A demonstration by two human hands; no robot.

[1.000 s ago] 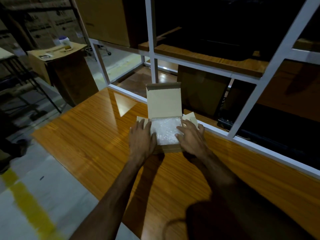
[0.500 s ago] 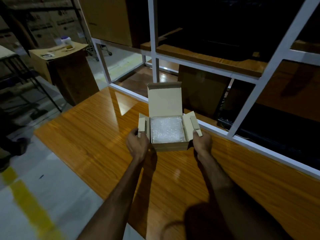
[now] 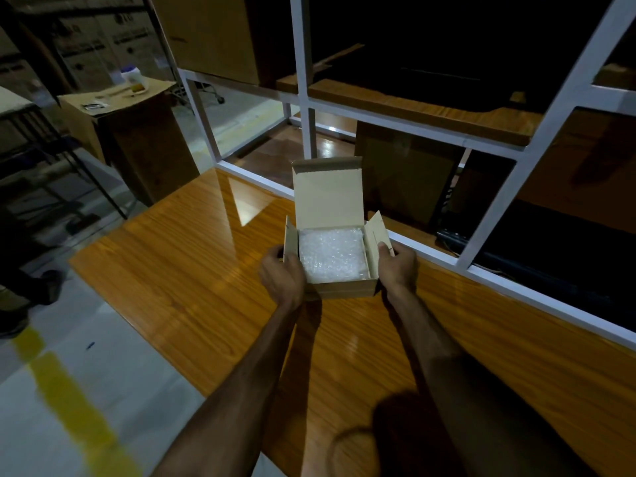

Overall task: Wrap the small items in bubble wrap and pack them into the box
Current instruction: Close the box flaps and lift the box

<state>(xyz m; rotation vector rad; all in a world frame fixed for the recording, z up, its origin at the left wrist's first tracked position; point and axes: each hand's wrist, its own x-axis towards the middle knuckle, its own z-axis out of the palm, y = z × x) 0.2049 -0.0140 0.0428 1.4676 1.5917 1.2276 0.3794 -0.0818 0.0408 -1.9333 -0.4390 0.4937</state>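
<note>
A small cardboard box [image 3: 344, 290] stands on the wooden table [image 3: 179, 270], its lid flap upright at the back. A bundle of bubble wrap [image 3: 330, 255] fills the inside; whatever it covers is hidden. My left hand [image 3: 282, 275] grips the left side flap, thumb on the flap's inner face. My right hand [image 3: 395, 265] grips the right side flap, which leans outward.
A white metal rack frame [image 3: 306, 98] with wooden shelves runs along the table's far edge, dark boxes behind it. A cardboard stand [image 3: 130, 132] with a small bottle [image 3: 129, 75] sits at left. Grey floor with a yellow line [image 3: 69, 401] lies left of the table.
My hands left the bubble wrap, moved out to the box's sides and took hold of the two side flaps. The left flap now stands more upright.
</note>
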